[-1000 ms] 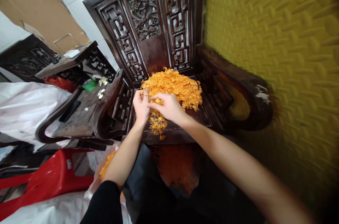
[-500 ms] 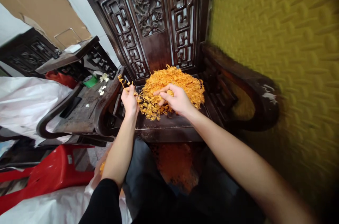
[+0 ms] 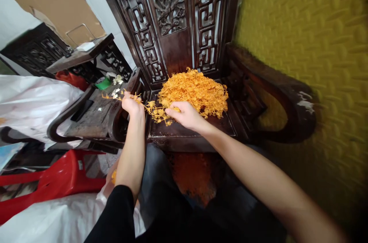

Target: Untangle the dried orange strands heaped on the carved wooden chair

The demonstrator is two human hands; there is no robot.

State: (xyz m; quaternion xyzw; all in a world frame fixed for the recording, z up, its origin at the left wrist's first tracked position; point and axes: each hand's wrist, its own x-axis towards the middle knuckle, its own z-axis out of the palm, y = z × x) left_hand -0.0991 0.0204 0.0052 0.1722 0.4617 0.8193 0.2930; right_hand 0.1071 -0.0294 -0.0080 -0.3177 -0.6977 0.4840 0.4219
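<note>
Orange strands: a tangled heap of thin orange sprigs is piled on the dark wooden seat of a carved chair, against the foot of its fretwork back.
Left hand: the left hand is closed round a thin orange sprig, which is held out to the left over the chair's armrest, apart from the heap; a few strands trail from the fist back toward the pile, so the piece appears not fully free.
Right hand: the right hand is laid at the near edge of the heap, fingers curled and pinched on a small loose clump; the clump seems to be pinned there so that one sprig can be drawn off without the rest being dragged along.
Neighbouring seat: a second dark chair stands just beside on the left, with small white flowers and a green item on and behind it.
Lower left: a red plastic stool and white plastic sheeting are seen; a little orange material shows below the left forearm.
Right side: a blurred yellow textured wall is seen.
</note>
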